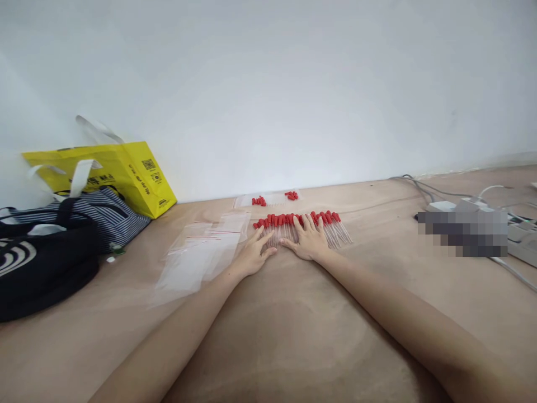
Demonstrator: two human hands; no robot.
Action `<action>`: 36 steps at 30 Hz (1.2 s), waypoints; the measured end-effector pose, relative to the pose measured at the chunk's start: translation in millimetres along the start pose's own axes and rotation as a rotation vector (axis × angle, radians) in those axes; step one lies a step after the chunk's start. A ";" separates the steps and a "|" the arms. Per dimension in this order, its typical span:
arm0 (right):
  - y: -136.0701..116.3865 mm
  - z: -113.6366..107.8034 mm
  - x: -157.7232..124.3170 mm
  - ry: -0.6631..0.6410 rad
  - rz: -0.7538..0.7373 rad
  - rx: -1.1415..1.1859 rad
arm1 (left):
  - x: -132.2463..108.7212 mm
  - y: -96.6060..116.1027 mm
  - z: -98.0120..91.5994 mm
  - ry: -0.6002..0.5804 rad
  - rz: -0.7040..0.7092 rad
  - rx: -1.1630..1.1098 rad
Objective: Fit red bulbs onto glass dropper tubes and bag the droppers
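Note:
A row of droppers [335,230] with red rubber bulbs and clear thin tubes lies side by side on the wooden table, bulbs toward the wall. My left hand [254,253] rests at the left end of the row with its fingers spread. Flat across the middle of the row lies my right hand [309,239], fingers apart, covering some of the tubes. Neither hand grips anything. Behind the row, near the wall, is a clear plastic bag [241,200] with two small clusters of red bulbs [259,201] on or in it.
Several clear zip bags [188,263] lie overlapped left of my left arm. Farther left stand a yellow bag [142,179], a striped bag [126,212] and a black bag [54,268]. Cables and white adapters [442,206] sit at the right beside a blurred-out item [461,232].

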State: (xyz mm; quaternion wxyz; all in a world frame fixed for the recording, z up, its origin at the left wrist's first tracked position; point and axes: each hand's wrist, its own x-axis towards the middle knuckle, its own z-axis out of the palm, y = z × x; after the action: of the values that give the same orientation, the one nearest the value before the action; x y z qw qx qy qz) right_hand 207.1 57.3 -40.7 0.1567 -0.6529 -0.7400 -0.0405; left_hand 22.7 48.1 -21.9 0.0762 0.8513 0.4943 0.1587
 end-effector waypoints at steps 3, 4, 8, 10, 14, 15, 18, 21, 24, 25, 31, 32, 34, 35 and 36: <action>-0.3 -4.2 -9.6 0.173 -0.076 -0.003 | -16.6 4.8 -3.5 0.163 0.041 0.098; 0.0 -6.1 -14.2 0.224 -0.108 0.004 | -23.3 6.4 -7.1 0.216 0.025 0.158; 3.5 -13.0 -33.1 0.325 -0.200 0.064 | -43.4 5.7 -30.4 0.243 -0.194 0.535; 6.0 -15.4 -40.7 0.335 -0.227 0.092 | -45.9 0.3 -39.9 0.160 -0.389 0.649; 9.8 -17.6 -50.2 0.338 -0.249 0.131 | -41.3 -12.4 -40.8 -0.009 -0.474 0.667; 10.5 -17.8 -51.6 0.336 -0.247 0.138 | -39.7 -14.3 -38.7 -0.021 -0.458 0.668; 12.8 -18.1 -54.4 0.320 -0.236 0.151 | -37.0 -15.3 -34.8 -0.027 -0.418 0.677; 15.9 -19.1 -56.4 0.293 -0.235 0.171 | -38.3 -9.5 -39.1 -0.010 -0.361 0.684; 20.0 -21.7 -59.2 0.265 -0.252 0.217 | -44.8 2.2 -44.8 0.011 -0.251 0.679; 21.5 -22.9 -60.4 0.254 -0.265 0.242 | -48.3 6.8 -45.1 0.017 -0.183 0.666; 28.3 -31.2 -67.1 0.174 -0.367 0.369 | -72.9 28.5 -34.5 -0.044 0.431 0.327; 28.5 -32.8 -67.6 0.151 -0.395 0.380 | -75.5 30.1 -33.6 -0.066 0.434 0.245; 27.8 -36.0 -68.0 0.096 -0.465 0.414 | -77.9 31.3 -33.3 -0.094 0.383 0.105; 27.3 -37.5 -68.0 0.071 -0.500 0.433 | -77.9 31.1 -33.4 -0.117 0.352 0.053; 26.9 -38.7 -67.9 0.049 -0.530 0.452 | -77.4 30.6 -33.3 -0.147 0.322 0.014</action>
State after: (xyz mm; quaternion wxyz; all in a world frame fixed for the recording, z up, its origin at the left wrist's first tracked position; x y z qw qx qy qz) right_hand 247.0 -13.8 -27.2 0.2992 -0.3857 -0.8700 0.0695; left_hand 0.6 -35.1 3.0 0.0798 0.9293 0.3456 0.1028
